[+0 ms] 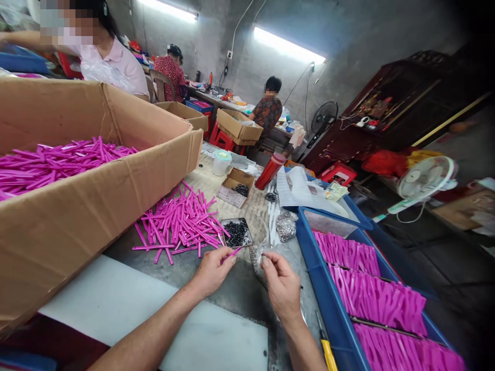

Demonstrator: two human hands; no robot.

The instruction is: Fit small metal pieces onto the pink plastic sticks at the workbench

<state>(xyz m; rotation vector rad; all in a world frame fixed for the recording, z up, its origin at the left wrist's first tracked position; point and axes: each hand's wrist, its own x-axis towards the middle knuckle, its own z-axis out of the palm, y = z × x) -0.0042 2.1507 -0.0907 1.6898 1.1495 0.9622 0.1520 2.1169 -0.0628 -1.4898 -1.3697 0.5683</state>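
Observation:
Between the thumb and fingers of my left hand (213, 272) is a thin magenta plastic stick (235, 251), its tip pointing toward the right hand. My right hand (284, 286) is closed in a pinch; a tiny dark bit seems to show at the fingertips, too small to name. Just beyond the left hand lies a loose pile of magenta plastic sticks (180, 221). Beside that pile, a small metal tray (251, 238) holds black pin-like parts (235, 232). Small shiny metal parts (256, 262) lie between and behind my hands, partly hidden by the right one.
A large cardboard box (116, 201) of magenta sticks stands left. At right, a blue crate (315, 273) holds rows of magenta pieces, with a yellow-handled screwdriver (328, 353) beside it. Farther back are a small carton (232, 198), a red flask (270, 171) and several people.

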